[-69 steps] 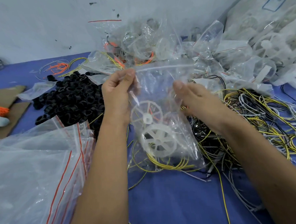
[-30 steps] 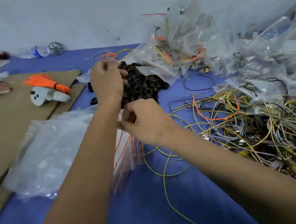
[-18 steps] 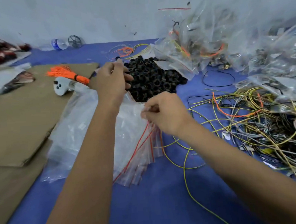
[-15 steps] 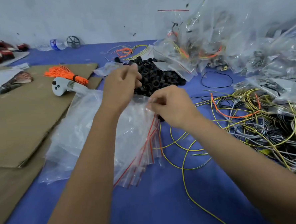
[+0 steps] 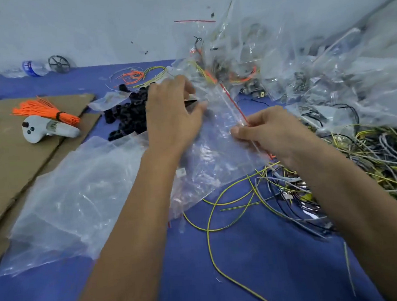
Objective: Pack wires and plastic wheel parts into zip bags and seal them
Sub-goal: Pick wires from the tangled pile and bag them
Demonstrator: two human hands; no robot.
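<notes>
An empty clear zip bag with a red seal line is lifted off the stack of empty bags. My right hand pinches the bag's red zip edge. My left hand lies on the bag's far side with fingers spread and relaxed. A tangle of yellow, grey and black wires covers the blue table to the right. Filled bags pile up against the wall at the back right.
A heap of black rings sits behind my left hand. Brown cardboard at the left carries a white controller and a bundle of orange ties. A dark wheel and a bottle stand by the wall.
One bag has come up off the stack and swung right and upward, pulled by my right hand on its zip edge. My left hand has opened and moved to the bag's far side.
</notes>
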